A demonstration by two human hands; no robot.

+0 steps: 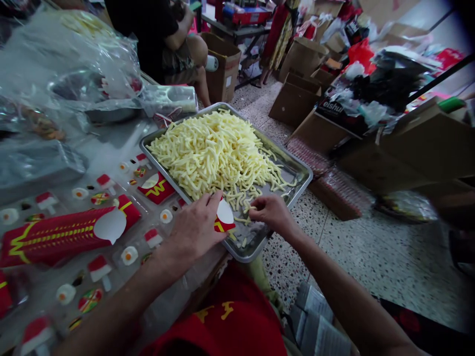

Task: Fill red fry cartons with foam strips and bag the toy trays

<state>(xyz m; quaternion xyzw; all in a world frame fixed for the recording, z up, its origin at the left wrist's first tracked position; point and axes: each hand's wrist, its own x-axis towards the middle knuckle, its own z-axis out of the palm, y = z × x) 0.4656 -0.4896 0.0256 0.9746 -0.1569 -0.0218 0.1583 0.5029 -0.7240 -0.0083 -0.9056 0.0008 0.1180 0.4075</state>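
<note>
A metal tray point(297, 165) in front of me bears a big heap of pale yellow toy French fries point(211, 153). My left hand point(198, 222) is closed on a small red fry carton point(224, 217) with a white inner face and yellow marks, held over the tray's near left part. Just right of the carton, my right hand point(272, 212) pinches a few fries between thumb and fingertips. Loose fries lie on the tray floor around both hands. A filled-out view of the carton's inside is hidden from me.
On the table left lie a row of nested red cartons point(63, 235), a single flat carton point(158, 188) and clear blister trays with toy eggs point(129, 255) and popsicles point(99, 269). A plastic-covered bowl point(96, 94) stands behind. Cardboard boxes point(297, 99) crowd the right floor; another person point(148, 39) sits beyond.
</note>
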